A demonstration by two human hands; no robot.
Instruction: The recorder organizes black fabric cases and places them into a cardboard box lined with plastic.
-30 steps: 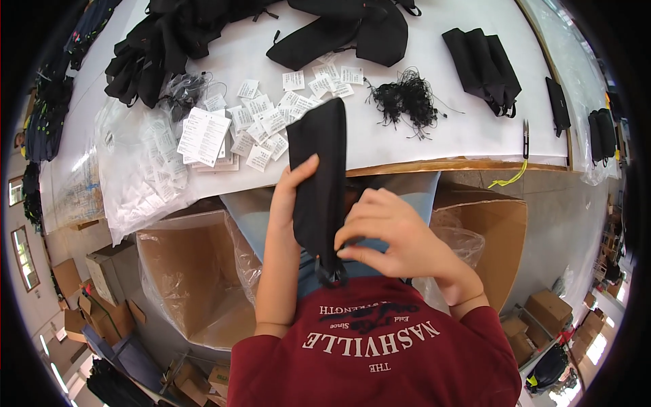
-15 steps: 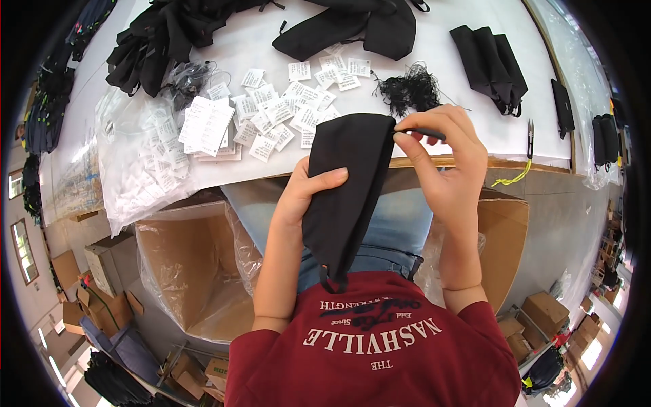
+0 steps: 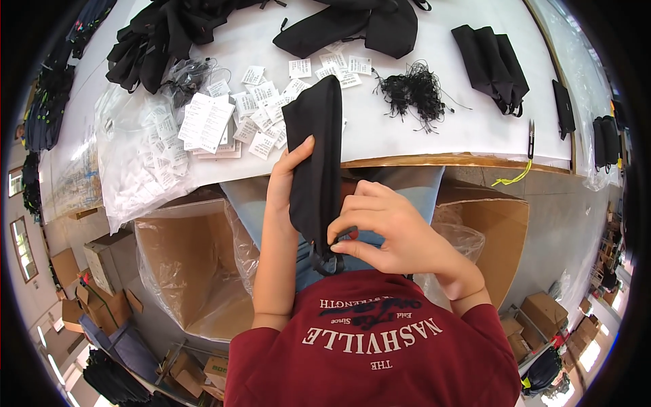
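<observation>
A long black fabric pouch [image 3: 317, 159] hangs from the white table's [image 3: 407, 139] front edge down toward my lap. My left hand [image 3: 286, 178] grips its left side, fingers wrapped behind it. My right hand [image 3: 380, 227] pinches the pouch's lower end, where a black loop or cord [image 3: 329, 261] shows. Small white paper tags [image 3: 261, 102] lie scattered on the table above the pouch, and a tangle of black strings [image 3: 413, 91] sits to their right.
Piles of black pouches lie at the back left [image 3: 159, 37], back middle [image 3: 352, 27] and right [image 3: 491, 64]. Clear bags of tags [image 3: 139, 163] spill over the left edge. Plastic-lined cardboard boxes stand at the left [image 3: 183, 264] and right [image 3: 488, 234]. Small snips [image 3: 531, 132] lie near the right edge.
My right hand dropped from the pouch's top near the table edge to its lower end by my lap. The pouch now hangs straighter, and my left hand holds its side.
</observation>
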